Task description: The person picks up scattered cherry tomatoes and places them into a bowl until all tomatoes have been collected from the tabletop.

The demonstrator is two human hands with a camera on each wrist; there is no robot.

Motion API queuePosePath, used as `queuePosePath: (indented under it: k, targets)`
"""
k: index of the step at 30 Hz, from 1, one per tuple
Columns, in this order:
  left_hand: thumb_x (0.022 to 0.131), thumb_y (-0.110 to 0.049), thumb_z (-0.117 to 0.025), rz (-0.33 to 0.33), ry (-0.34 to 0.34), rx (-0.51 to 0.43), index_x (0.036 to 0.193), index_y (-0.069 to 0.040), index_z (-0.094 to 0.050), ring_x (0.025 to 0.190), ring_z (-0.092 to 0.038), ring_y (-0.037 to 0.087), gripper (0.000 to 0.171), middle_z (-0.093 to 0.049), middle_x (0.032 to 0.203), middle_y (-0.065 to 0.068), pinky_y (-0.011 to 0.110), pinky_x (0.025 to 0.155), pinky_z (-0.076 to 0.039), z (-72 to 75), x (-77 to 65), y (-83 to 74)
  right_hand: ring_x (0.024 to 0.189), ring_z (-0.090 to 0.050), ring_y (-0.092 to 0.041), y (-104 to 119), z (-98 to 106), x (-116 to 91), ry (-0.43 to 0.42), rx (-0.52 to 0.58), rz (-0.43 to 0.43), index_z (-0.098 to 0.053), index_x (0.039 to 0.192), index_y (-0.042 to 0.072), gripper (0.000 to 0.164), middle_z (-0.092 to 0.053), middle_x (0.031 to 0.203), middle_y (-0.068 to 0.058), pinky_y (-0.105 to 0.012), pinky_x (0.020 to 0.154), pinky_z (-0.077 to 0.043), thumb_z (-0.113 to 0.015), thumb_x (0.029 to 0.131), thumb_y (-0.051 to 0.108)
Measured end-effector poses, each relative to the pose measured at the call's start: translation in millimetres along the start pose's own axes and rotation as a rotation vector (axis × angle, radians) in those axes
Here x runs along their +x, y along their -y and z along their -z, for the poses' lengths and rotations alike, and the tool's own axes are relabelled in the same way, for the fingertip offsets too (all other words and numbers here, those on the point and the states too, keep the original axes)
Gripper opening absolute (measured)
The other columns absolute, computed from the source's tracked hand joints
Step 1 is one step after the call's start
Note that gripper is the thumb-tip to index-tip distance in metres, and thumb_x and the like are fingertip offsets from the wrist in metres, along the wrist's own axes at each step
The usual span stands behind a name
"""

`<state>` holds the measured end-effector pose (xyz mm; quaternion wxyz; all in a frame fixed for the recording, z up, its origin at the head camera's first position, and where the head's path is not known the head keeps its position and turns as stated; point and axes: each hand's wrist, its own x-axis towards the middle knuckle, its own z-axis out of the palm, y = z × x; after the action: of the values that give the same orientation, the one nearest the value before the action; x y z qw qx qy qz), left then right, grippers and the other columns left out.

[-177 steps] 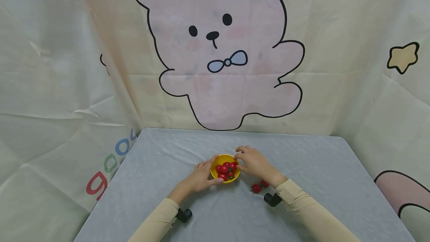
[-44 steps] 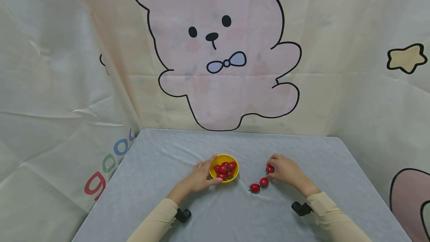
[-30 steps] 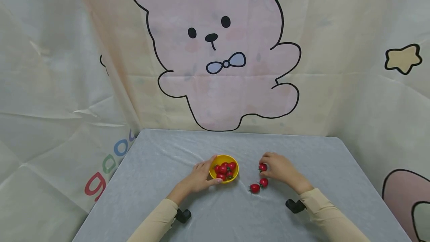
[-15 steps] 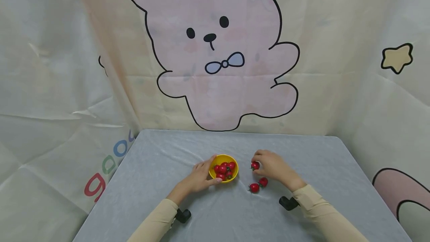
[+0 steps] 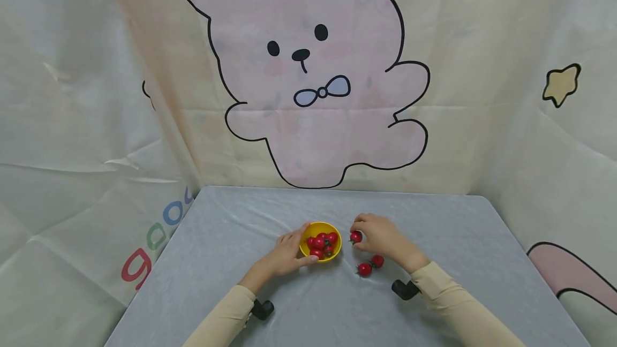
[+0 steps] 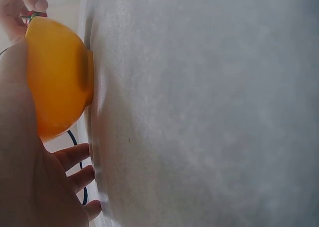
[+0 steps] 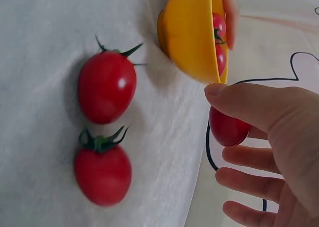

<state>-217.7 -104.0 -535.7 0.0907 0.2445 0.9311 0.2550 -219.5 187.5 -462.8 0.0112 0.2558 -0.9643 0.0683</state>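
A yellow bowl [image 5: 320,226] holding several red cherry tomatoes [image 5: 319,242] stands on the cloth. My left hand [image 5: 286,255] grips it from the left, thumb on the near rim and index finger at the far side. Between thumb and fingers, my right hand [image 5: 381,235] pinches another cherry tomato [image 5: 355,236], a short way right of the bowl. The right wrist view shows this held tomato [image 7: 228,127] under the thumb, the other fingers spread. Two loose cherry tomatoes with green stems, one nearer [image 5: 364,269] and one farther [image 5: 377,261], lie below the right hand.
A grey cloth [image 5: 308,315] covers the table, which ends at a back edge in front of a curtain [image 5: 308,159] printed with a cartoon bear. Pale curtains hang at both sides. Each wrist carries a black camera mount [image 5: 406,289].
My right hand went out to the right, took a cherry tomato there, and has carried it leftward toward the bowl. The left hand and the bowl have stayed nearly in place.
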Motion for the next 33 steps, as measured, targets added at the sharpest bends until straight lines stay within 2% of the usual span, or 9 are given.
queuePosePath:
  k: [7, 18, 33]
  targets:
    - [0.089, -0.071, -0.052, 0.001, -0.009, -0.001, 0.161, -0.023, -0.008, 0.144, -0.036, 0.039, 0.097, -0.028, 0.164, 0.004, 0.058, 0.121, -0.021, -1.0, -0.9, 1.0, 0.094, -0.062, -0.020, 10, 0, 5, -0.022, -0.002, 0.038, -0.074, 0.105, 0.018, 0.033, -0.068, 0.112, -0.003, -0.041, 0.084, -0.057, -0.084, 0.078, 0.036]
    - [0.089, -0.069, -0.054, 0.001, -0.020, -0.014, 0.160, -0.021, -0.011, 0.143, -0.037, 0.038, 0.096, -0.030, 0.163, 0.004, 0.058, 0.121, -0.022, -2.2, -0.5, 1.2, 0.101, -0.064, -0.021, 21, -1, 12, -0.028, 0.000, 0.069, -0.074, 0.107, 0.020, 0.034, -0.068, 0.115, -0.002, -0.043, 0.089, -0.057, -0.083, 0.079, 0.036]
    - [0.088, -0.073, -0.051, 0.009, -0.018, -0.010, 0.160, -0.021, -0.011, 0.143, -0.037, 0.038, 0.098, -0.031, 0.163, 0.004, 0.058, 0.121, -0.021, -2.2, -0.7, 1.8, 0.101, -0.065, -0.020, 37, 3, 15, -0.040, 0.011, 0.116, -0.074, 0.109, 0.019, 0.036, -0.069, 0.115, -0.002, -0.043, 0.092, -0.056, -0.082, 0.079, 0.038]
